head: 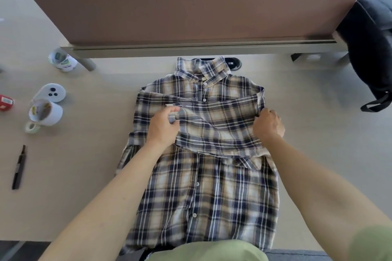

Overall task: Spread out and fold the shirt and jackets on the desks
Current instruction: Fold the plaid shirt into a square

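A navy, beige and white plaid shirt (201, 193) lies button side up on the desk (84, 176), collar toward the divider. One sleeve (214, 125) is folded across the chest. My left hand (164, 126) pinches the cuff end of that sleeve near the shirt's left side. My right hand (268, 124) grips the fabric at the right shoulder fold. A dark jacket (369, 48) lies heaped on the desk at the far right, partly cut off by the frame.
A brown divider panel (191, 6) stands behind the shirt. At the left are a white controller (52, 92), a white mug (46, 112), a tape roll (31, 127), a cup (62, 60), a red object (6, 103) and a black pen (19, 167).
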Motion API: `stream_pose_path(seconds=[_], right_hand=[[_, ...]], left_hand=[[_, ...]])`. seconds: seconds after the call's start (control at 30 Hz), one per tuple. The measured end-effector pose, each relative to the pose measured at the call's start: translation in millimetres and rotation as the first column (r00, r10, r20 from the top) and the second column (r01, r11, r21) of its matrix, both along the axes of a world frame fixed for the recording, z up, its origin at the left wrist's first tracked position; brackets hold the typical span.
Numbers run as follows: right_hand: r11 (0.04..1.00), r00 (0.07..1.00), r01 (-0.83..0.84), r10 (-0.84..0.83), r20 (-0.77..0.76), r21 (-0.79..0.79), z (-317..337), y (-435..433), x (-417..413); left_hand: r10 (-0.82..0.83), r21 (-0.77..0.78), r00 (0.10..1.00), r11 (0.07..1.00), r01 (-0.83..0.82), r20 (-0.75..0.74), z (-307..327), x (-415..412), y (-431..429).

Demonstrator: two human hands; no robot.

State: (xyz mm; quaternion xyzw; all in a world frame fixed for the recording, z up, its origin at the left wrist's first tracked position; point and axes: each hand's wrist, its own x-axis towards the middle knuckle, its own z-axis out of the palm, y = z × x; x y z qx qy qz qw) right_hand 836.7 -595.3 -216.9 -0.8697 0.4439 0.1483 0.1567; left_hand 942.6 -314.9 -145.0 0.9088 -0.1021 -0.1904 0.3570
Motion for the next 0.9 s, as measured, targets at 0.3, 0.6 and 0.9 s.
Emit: stream_pose_path(seconds=[0.3, 0.6, 0.9], right_hand=[[0.979, 0.973, 0.086, -0.122, 0.194, 0.184, 5.8, -33.8, -6.6], [0.972, 0.961, 0.215, -0.229, 0.156, 0.098, 13.4, -73.1, -30.5], [0.970, 0.968, -0.242, 0.243, 0.065, -0.022, -13.2, -12.9, 10.4]], left_hand=[[0.021, -0.088, 0.993, 0.996, -0.032, -0.119, -13.9, 6.5, 2.0], [-0.050, -0.099, 0.941, 0.995, 0.018, -0.335, -36.2, 27.5, -39.9], [0.029, -0.082, 0.904, 0.994, -0.071, -0.427, -46.1, 33.6, -38.6]])
